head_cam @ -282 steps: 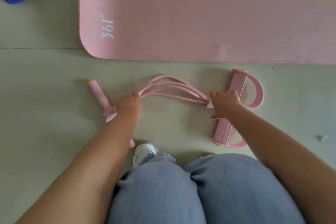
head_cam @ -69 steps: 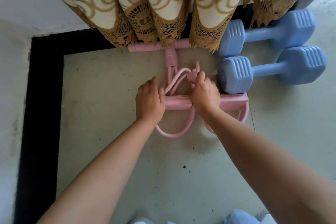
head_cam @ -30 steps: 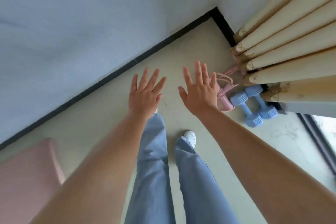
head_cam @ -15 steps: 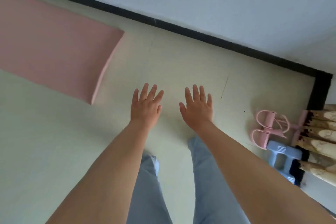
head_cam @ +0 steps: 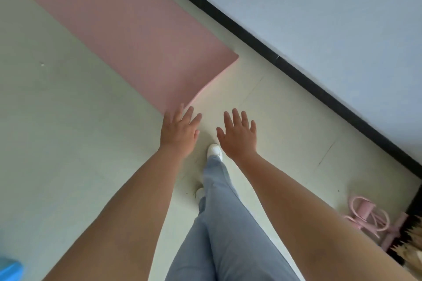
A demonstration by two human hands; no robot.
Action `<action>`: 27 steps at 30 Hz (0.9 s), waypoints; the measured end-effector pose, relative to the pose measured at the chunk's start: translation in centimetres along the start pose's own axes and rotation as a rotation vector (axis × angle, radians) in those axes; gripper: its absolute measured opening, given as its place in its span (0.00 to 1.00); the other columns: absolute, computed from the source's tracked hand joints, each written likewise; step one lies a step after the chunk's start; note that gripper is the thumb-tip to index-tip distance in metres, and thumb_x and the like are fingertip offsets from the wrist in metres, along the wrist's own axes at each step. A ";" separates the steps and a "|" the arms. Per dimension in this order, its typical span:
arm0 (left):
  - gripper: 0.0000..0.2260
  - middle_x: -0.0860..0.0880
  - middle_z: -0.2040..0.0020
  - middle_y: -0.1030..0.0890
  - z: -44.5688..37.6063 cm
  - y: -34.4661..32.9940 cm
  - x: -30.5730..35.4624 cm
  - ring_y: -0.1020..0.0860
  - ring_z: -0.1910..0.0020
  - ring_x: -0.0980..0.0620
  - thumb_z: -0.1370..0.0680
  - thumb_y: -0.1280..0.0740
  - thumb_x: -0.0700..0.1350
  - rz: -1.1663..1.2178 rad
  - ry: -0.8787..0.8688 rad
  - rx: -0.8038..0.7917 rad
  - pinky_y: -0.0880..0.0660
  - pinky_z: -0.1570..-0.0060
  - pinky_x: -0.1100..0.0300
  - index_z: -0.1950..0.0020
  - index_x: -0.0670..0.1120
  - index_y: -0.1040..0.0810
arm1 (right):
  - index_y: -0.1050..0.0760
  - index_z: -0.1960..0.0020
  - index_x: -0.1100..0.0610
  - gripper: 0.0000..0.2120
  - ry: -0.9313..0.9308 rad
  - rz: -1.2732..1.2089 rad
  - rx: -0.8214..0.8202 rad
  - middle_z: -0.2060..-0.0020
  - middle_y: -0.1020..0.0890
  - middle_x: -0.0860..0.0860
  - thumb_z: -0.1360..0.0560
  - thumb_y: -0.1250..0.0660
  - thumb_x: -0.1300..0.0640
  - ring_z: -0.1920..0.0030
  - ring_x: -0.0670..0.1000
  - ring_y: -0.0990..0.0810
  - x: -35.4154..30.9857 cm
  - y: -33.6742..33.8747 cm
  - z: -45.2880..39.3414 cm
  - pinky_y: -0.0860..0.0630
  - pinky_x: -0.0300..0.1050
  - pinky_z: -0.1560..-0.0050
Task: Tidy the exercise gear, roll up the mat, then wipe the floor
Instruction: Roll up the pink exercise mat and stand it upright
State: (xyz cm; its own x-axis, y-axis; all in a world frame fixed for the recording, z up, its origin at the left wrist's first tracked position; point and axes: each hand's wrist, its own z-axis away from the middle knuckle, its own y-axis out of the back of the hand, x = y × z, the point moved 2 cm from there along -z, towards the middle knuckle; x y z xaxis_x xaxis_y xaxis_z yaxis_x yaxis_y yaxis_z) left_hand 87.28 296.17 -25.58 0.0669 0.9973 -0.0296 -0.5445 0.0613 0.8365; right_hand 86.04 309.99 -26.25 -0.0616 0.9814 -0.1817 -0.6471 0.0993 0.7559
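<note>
The pink exercise mat (head_cam: 127,29) lies flat and unrolled on the pale floor, its near short end pointing toward me. My left hand (head_cam: 179,131) hovers open with fingers spread just in front of the mat's near corner. Beside it, my right hand (head_cam: 238,136) is held out the same way, empty, above the bare floor. The pink pull-rope exerciser (head_cam: 371,220) rests folded on the floor at the lower right, by the curtain hem. I am standing; my jeans and white shoes show below my hands.
A light wall with a black skirting board (head_cam: 285,63) runs diagonally behind the mat. A tan curtain hem (head_cam: 413,244) hangs at the lower right edge. Something blue (head_cam: 10,270) shows at the lower left corner. Pale floor (head_cam: 57,132) spreads left of me.
My view has swung left from the corner toward the mat, which is now larger and nearer. The exerciser has slid to the lower right edge. Both hands stay open and empty.
</note>
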 end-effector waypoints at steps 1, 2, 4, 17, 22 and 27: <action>0.23 0.50 0.21 0.50 -0.9 0.9 -1.5 0.54 0.22 0.46 0.17 0.51 0.50 -0.004 0.000 0.012 0.53 0.25 0.46 0.22 0.52 0.50 | 0.54 0.23 0.53 0.26 -0.007 0.004 0.007 0.23 0.53 0.52 0.18 0.54 0.47 0.23 0.55 0.56 -1.1 0.8 -1.1 0.56 0.55 0.25; 0.22 0.50 0.21 0.49 -2.1 2.0 -3.0 0.54 0.22 0.46 0.17 0.51 0.50 -0.017 -0.004 0.020 0.53 0.25 0.46 0.22 0.52 0.50 | 0.54 0.23 0.53 0.26 -0.016 0.005 0.015 0.23 0.53 0.52 0.18 0.54 0.47 0.23 0.55 0.56 -2.1 1.7 -2.2 0.56 0.55 0.25; 0.22 0.50 0.21 0.49 -5.0 4.4 -5.7 0.54 0.22 0.46 0.17 0.51 0.50 -0.048 -0.029 0.038 0.54 0.25 0.46 0.23 0.52 0.49 | 0.54 0.23 0.53 0.26 -0.044 -0.006 0.028 0.23 0.53 0.52 0.18 0.54 0.47 0.23 0.55 0.56 -3.9 3.6 -4.7 0.56 0.55 0.25; 0.21 0.49 0.22 0.48 -22.7 17.9 -22.5 0.54 0.22 0.45 0.17 0.51 0.49 -0.207 -0.256 0.086 0.53 0.26 0.46 0.23 0.50 0.46 | 0.54 0.23 0.53 0.26 -0.243 -0.186 0.146 0.23 0.52 0.53 0.19 0.54 0.47 0.23 0.56 0.56 -18.5 16.1 -21.3 0.55 0.55 0.25; 0.21 0.49 0.22 0.47 -27.0 19.3 -28.6 0.54 0.22 0.46 0.17 0.50 0.48 -0.287 -0.452 0.092 0.53 0.26 0.46 0.24 0.50 0.45 | 0.55 0.23 0.52 0.26 -0.440 -0.289 0.188 0.23 0.52 0.53 0.19 0.54 0.47 0.23 0.56 0.56 -23.7 16.0 -24.8 0.55 0.54 0.24; 0.20 0.49 0.22 0.47 -29.9 18.4 -34.0 0.54 0.22 0.45 0.17 0.51 0.48 -0.391 -0.588 0.076 0.53 0.26 0.45 0.24 0.50 0.45 | 0.54 0.23 0.53 0.26 -0.552 -0.465 0.241 0.23 0.52 0.53 0.19 0.53 0.47 0.23 0.55 0.55 -29.6 14.0 -27.4 0.52 0.52 0.25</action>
State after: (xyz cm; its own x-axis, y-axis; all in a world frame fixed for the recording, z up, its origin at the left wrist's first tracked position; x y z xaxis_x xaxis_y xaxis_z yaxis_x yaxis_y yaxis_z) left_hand 50.02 264.57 -25.49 0.6977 0.7145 -0.0530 -0.3297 0.3858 0.8616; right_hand 57.99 277.82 -27.47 0.6067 0.7633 -0.2220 -0.3255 0.4934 0.8066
